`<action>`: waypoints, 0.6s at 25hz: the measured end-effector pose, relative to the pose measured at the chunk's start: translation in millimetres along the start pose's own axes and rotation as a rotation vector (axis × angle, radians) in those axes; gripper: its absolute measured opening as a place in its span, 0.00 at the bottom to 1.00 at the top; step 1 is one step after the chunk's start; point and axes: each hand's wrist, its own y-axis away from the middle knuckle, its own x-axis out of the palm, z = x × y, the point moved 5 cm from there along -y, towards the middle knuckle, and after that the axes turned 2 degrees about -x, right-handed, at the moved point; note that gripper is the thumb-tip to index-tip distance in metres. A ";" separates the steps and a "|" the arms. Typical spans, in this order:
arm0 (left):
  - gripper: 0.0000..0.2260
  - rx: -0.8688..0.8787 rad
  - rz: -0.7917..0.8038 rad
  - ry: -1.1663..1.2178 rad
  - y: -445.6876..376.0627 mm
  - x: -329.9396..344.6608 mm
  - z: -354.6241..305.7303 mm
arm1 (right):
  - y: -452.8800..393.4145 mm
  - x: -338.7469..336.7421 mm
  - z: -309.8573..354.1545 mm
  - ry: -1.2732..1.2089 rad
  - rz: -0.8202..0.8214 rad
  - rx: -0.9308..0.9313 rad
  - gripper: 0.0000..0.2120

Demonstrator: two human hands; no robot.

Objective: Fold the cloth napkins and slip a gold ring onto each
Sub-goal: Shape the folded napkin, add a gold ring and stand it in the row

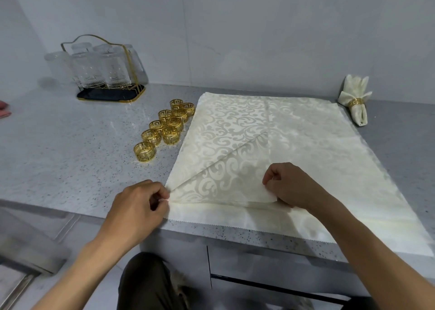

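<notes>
Both hands' fingers pinch the cream damask napkin (pixel 270 130), one corner folded diagonally inward.

A home kitchen: speckled countertop (pixel 70 159), glasses rack (pixel 103 69) (gold-trimmed), tiled wall (pixel 259 27).

A grey speckled stone bench (pixel 70 163) is carrying several things. A cream patterned napkin (pixel 306 144) is lying spread across its right half, one corner folded over. Nine gold rings (pixel 164 128) are standing clustered just beside the napkin's left edge. A gold wire rack of glasses (pixel 106 74) is sitting at the back left. A folded, ringed napkin (pixel 355 100) is lying at the back right.
</notes>
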 end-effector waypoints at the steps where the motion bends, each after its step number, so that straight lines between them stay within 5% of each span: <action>1: 0.04 -0.010 0.021 -0.013 0.0 0.1 -1.8 | 0.2 0.5 0.5 0.025 -0.010 -0.010 0.08; 9: 0.05 -0.034 -0.012 -0.052 1.6 -0.1 2.5 | 4.5 0.9 2.6 0.062 0.012 -0.030 0.09; 15: 0.14 0.212 -0.011 -0.138 -14.3 12.6 -58.2 | 6.6 1.2 2.5 0.046 0.024 -0.013 0.09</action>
